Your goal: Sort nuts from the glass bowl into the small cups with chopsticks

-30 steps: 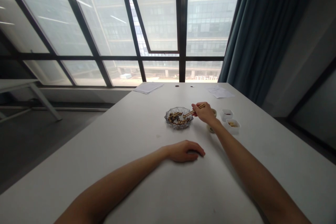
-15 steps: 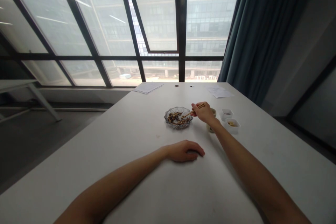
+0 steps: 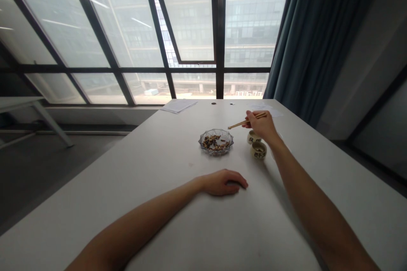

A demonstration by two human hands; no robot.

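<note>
The right hand pinches a pair of wooden chopsticks, their length running sideways, tips pointing left and ending just above the glass dish. The dish holds dark food bits, perhaps nuts. Two small cups stand right of it. The left hand, nearer me, lies loosely curled, holding nothing, on the white table.

Two hands are at the table, the left hand and the right hand, with one pair of chopsticks, one glass dish, two ceramic cups, two sheets of paper and one tabletop.
</note>
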